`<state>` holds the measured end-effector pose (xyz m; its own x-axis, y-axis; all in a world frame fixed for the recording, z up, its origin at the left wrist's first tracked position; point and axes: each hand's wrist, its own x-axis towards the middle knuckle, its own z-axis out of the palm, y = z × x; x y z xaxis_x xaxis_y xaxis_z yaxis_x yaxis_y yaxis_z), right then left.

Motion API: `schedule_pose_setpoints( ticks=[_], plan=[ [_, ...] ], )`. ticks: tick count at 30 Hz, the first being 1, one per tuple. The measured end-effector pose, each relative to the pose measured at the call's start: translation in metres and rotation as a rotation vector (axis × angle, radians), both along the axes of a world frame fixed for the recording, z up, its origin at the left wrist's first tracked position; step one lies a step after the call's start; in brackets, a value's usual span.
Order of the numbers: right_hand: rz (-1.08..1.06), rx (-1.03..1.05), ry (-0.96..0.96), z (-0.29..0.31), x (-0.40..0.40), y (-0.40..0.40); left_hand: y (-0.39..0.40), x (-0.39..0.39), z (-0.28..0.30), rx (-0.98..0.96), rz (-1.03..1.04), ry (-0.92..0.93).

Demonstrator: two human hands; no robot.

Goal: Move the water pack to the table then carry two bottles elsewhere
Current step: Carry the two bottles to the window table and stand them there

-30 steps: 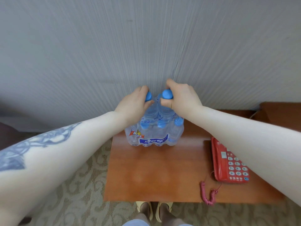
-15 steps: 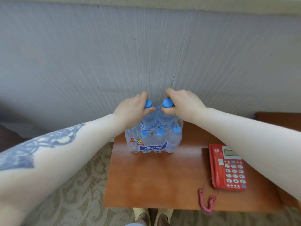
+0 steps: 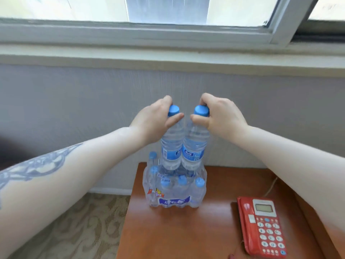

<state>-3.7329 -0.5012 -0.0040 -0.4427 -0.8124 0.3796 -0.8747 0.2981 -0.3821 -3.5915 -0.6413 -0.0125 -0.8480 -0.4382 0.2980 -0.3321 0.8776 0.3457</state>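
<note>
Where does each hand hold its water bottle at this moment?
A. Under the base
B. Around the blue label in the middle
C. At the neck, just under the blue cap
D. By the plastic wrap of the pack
C: the left hand and the right hand each close a grip at the neck of a bottle, left bottle, right bottle, right below the caps, above the water pack.

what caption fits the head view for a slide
Both hands lift clear blue-capped water bottles by their necks from the shrink-wrapped pack on the brown wooden table.

table (image 3: 186, 232) front bare, phone (image 3: 263, 227) blocks right
</note>
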Motion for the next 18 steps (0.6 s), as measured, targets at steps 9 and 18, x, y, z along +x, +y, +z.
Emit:
schedule_pose_setpoints(
  ticks=[9, 18],
  plan=[
    [-0.057, -0.039, 0.126, 0.114, 0.004, 0.013, 0.006, -0.004, 0.110, -0.210, 0.080, 0.097],
    [-0.275, -0.065, 0.114, 0.160, 0.040, 0.043, 0.024, 0.002, 0.165, -0.280, -0.047, 0.120]
  ],
)
